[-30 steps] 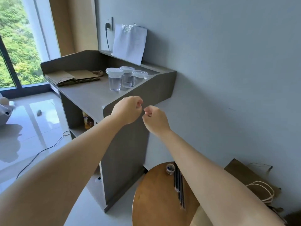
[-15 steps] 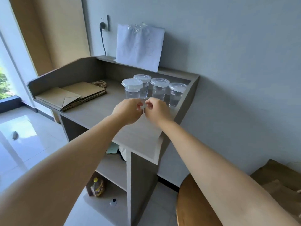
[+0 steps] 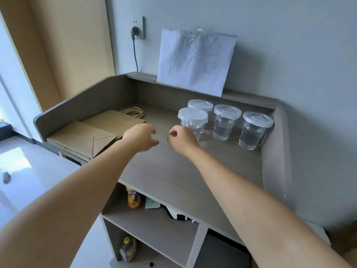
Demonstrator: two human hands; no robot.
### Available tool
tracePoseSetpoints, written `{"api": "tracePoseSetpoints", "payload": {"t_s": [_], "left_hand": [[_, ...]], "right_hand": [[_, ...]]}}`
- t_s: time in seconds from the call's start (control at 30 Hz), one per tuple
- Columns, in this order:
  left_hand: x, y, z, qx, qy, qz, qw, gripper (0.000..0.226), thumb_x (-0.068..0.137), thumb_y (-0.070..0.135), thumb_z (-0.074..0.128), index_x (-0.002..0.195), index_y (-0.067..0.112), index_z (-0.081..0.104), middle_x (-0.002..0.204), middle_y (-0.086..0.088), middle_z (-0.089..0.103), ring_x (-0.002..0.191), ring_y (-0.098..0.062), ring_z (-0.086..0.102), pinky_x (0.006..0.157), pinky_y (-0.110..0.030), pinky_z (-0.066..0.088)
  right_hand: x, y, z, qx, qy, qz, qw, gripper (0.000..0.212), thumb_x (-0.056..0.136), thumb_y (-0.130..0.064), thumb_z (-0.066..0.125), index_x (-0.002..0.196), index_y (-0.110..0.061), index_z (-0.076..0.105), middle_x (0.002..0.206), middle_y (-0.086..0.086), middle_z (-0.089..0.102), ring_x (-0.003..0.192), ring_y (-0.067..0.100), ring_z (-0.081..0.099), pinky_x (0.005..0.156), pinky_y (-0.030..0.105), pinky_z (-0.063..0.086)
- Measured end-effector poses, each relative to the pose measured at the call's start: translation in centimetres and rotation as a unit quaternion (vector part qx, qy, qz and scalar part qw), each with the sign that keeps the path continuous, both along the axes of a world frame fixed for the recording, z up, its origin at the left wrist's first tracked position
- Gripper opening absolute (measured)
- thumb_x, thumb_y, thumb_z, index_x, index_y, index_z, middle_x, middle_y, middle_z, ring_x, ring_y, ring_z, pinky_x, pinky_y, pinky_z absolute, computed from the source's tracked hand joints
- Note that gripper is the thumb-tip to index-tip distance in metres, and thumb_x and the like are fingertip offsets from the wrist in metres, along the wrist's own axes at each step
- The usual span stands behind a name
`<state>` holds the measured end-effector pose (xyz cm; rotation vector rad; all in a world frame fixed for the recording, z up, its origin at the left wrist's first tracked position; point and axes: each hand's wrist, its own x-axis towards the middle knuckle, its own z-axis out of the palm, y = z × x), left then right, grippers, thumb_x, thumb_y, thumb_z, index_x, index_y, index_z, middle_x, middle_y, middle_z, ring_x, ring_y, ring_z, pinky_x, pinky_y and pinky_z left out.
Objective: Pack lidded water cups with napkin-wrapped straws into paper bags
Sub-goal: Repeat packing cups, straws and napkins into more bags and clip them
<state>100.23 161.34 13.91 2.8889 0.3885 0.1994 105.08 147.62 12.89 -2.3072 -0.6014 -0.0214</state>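
Note:
Several clear lidded cups of water stand at the back right of the grey counter (image 3: 173, 175); the nearest cup (image 3: 193, 120) is just beyond my right hand (image 3: 180, 140). My right hand hovers over the counter with its fingers curled and holds nothing. My left hand (image 3: 141, 137) hovers a little to its left with loosely bent fingers, also holding nothing. A stack of flat brown paper bags (image 3: 90, 136) lies at the counter's left end, left of my left hand, with twine handles (image 3: 133, 112) at its far side.
Raised walls run along the counter's back and both sides (image 3: 274, 151). A handwritten paper sign (image 3: 195, 60) leans on the wall behind the cups, next to a plugged socket (image 3: 138, 28). Shelves below hold bottles (image 3: 133, 199). Shiny floor lies to the left.
My hands, which touched at the fingertips, have drawn apart. The view has moved closer to and above the counter, and the round wooden table has left the frame.

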Motion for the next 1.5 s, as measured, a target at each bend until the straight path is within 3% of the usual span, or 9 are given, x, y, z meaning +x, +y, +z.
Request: {"api": "tracePoseSetpoints", "payload": {"t_s": [0.33,0.53,0.73,0.83,0.97,1.07,1.27,1.4,1.5], "left_hand": [[4.4,12.0,-1.9,0.019,0.079,-0.006,0.997,0.061,0.078,0.053,0.069,0.126,0.018,0.053,0.124,-0.003,0.057,0.115,-0.024,0.052,0.090,-0.034,0.045],[5.1,16.1,-2.3,0.035,0.110,-0.101,0.988,0.040,0.081,0.061,0.061,0.086,0.021,0.052,0.086,0.004,0.057,0.085,-0.019,0.051,0.083,-0.034,0.042],[4.4,18.4,-2.8,-0.004,0.061,-0.205,0.977,0.053,0.089,0.060,0.048,0.061,0.015,0.045,0.060,0.000,0.048,0.055,-0.017,0.044,0.049,-0.026,0.034],[3.9,18.5,-2.2,-0.008,-0.015,-0.236,0.972,0.056,0.093,0.055,0.044,0.055,0.015,0.038,0.055,0.001,0.042,0.052,-0.017,0.040,0.045,-0.027,0.028],[2.8,17.4,-1.3,-0.032,-0.113,-0.294,0.949,0.052,0.093,0.043,0.050,0.052,0.018,0.032,0.059,0.003,0.037,0.061,-0.021,0.040,0.053,-0.030,0.025],[1.6,15.7,-0.8,-0.051,-0.164,-0.349,0.921,0.048,0.093,0.039,0.053,0.056,0.014,0.037,0.065,0.002,0.039,0.065,-0.023,0.043,0.057,-0.028,0.026],[-0.4,12.5,-0.1,-0.062,-0.165,-0.393,0.903,0.043,0.094,0.040,0.051,0.061,0.015,0.041,0.070,0.002,0.040,0.068,-0.022,0.041,0.059,-0.029,0.028],[-0.9,12.1,-0.1,-0.135,-0.153,-0.343,0.917,0.041,0.092,0.049,0.050,0.069,0.015,0.053,0.072,0.002,0.048,0.071,-0.023,0.050,0.058,-0.030,0.034],[-1.0,13.1,0.0,-0.172,-0.171,-0.286,0.927,0.029,0.092,0.039,0.055,0.097,0.012,0.062,0.096,-0.004,0.057,0.090,-0.026,0.057,0.076,-0.036,0.048]], "right_hand": [[2.3,10.4,-1.2,-0.013,0.016,-0.033,0.999,0.023,0.086,-0.012,0.051,0.104,-0.010,0.065,0.105,0.008,0.067,0.099,0.026,0.058,0.083,0.028,0.045],[1.3,14.6,-2.7,-0.002,0.045,-0.122,0.992,0.020,0.086,-0.013,0.051,0.098,-0.011,0.067,0.102,0.009,0.067,0.097,0.027,0.060,0.082,0.029,0.047],[-0.4,18.0,-3.4,0.052,0.095,-0.200,0.974,0.018,0.089,-0.013,0.048,0.084,-0.007,0.065,0.085,0.011,0.064,0.079,0.024,0.055,0.065,0.026,0.038],[-0.8,18.9,-3.3,0.169,0.179,-0.243,0.938,0.030,0.094,-0.024,0.047,0.079,-0.002,0.062,0.074,0.013,0.060,0.067,0.027,0.058,0.062,0.031,0.046],[-1.8,18.4,-2.1,0.322,0.357,-0.230,0.846,0.035,0.094,-0.042,0.049,0.081,-0.010,0.056,0.075,0.009,0.060,0.065,0.020,0.058,0.057,0.027,0.049],[-2.7,17.3,-1.7,0.359,0.406,-0.215,0.812,0.024,0.094,-0.031,0.051,0.091,-0.009,0.059,0.081,0.009,0.060,0.070,0.019,0.058,0.055,0.024,0.052],[-4.3,15.2,-0.9,0.319,0.290,-0.270,0.861,0.025,0.084,-0.006,0.035,0.068,-0.020,0.048,0.063,0.002,0.046,0.060,0.017,0.042,0.049,0.023,0.037],[-6.8,12.4,-0.8,0.282,0.173,-0.244,0.912,0.023,0.086,-0.004,0.051,0.073,-0.023,0.054,0.079,0.003,0.060,0.080,0.021,0.053,0.073,0.035,0.046],[-9.2,10.0,-0.7,0.321,0.145,-0.195,0.915,0.022,0.088,0.006,0.055,0.084,-0.016,0.058,0.085,0.003,0.065,0.079,0.017,0.061,0.080,0.029,0.050]]}}
